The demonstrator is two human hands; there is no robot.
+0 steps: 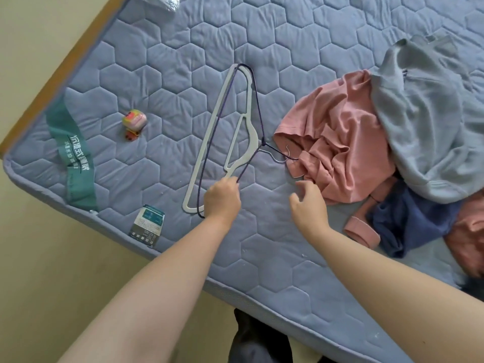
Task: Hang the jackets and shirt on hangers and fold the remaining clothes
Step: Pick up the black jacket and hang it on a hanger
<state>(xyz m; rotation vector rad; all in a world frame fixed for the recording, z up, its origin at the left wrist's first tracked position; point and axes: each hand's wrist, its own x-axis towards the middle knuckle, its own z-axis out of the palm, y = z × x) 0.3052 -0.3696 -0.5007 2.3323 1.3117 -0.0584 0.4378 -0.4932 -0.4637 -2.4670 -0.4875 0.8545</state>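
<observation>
My left hand [222,199] is down on the hangers at their near end. It looks closed round the white hanger [251,132], and maybe the thin dark hanger [262,142] too. I can't be sure, because the back of the hand hides the fingertips. My right hand [309,203] has its fingers spread and holds nothing. It hovers just beside the pink top [337,137]. The two hangers lie one on the other on the blue mattress [157,61], and their hooks reach the edge of the pink top. The grey jacket [429,132] lies over the far side of that top, and some dark blue clothes [408,224] sit near it. I think the job now is to get one hanger free. To do that well, I would lift slowly and see if both come up together. If they do, I would use the free hand to slide the dark one off. I would watch the hooks too, since they could catch on the pink cloth and drag it. Then I would pull the grey jacket flat before the hanger goes in.
</observation>
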